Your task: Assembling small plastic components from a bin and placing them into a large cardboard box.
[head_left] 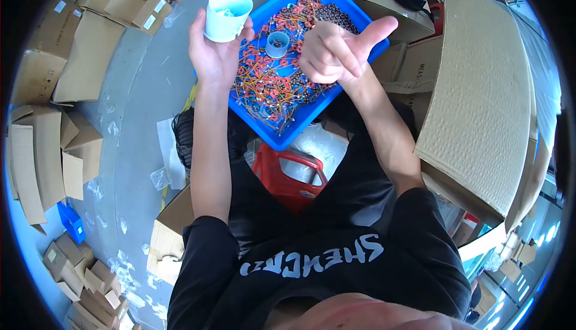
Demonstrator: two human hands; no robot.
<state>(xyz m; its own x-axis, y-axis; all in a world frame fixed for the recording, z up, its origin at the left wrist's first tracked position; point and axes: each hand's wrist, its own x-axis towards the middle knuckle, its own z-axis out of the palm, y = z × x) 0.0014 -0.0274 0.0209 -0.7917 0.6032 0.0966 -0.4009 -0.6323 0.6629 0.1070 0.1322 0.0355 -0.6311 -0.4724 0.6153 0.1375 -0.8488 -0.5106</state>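
My left hand (215, 60) is wrapped round a white, pale-blue-tinted cup (223, 29), thumb on one side and fingers on the other. Small pale bits lie inside the cup. To its right, my right hand (333, 51) hovers over the blue tray (282, 140), thumb stretched out and the other fingers curled in toward the palm. What those fingers hold, if anything, is hidden. Heaped in the tray are small red-and-black parts with thin yellow-orange wires (258, 93) and many dark round pieces (333, 15). Among them stands a small grey-blue round container (277, 44) with something dark inside.
Below the tray, a red plastic stool (285, 180) shows between my legs. A large cardboard box (474, 102) rises close by my right arm. Open cardboard boxes (51, 156) line the left side. Plastic scraps (123, 270) litter the grey floor (135, 150).
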